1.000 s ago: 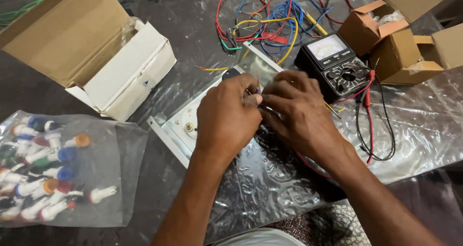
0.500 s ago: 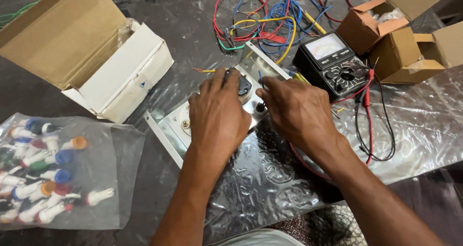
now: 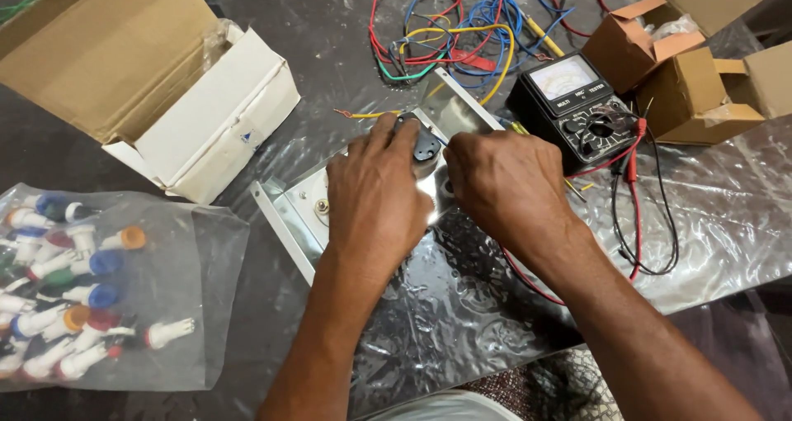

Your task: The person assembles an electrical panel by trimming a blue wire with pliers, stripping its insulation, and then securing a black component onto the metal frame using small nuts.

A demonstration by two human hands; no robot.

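Your left hand (image 3: 375,202) lies flat on the shiny metal panel (image 3: 289,210) at the centre of the frame, its fingertips pressing a small black round part (image 3: 426,144) seated on that panel. Your right hand (image 3: 503,182) sits just beside it, knuckles up, fingers curled down onto the panel; what they pinch is hidden, so you cannot tell whether they grip anything. The 2 hands nearly touch. An analog multimeter (image 3: 577,107) lies right of the panel, its red and black leads (image 3: 639,215) looping toward the right edge. A tangle of coloured wires (image 3: 445,29) fills the upper centre. An open white cardboard box (image 3: 206,124) sits upper left, and a clear bag of coloured indicator lamps (image 3: 74,289) lower left.
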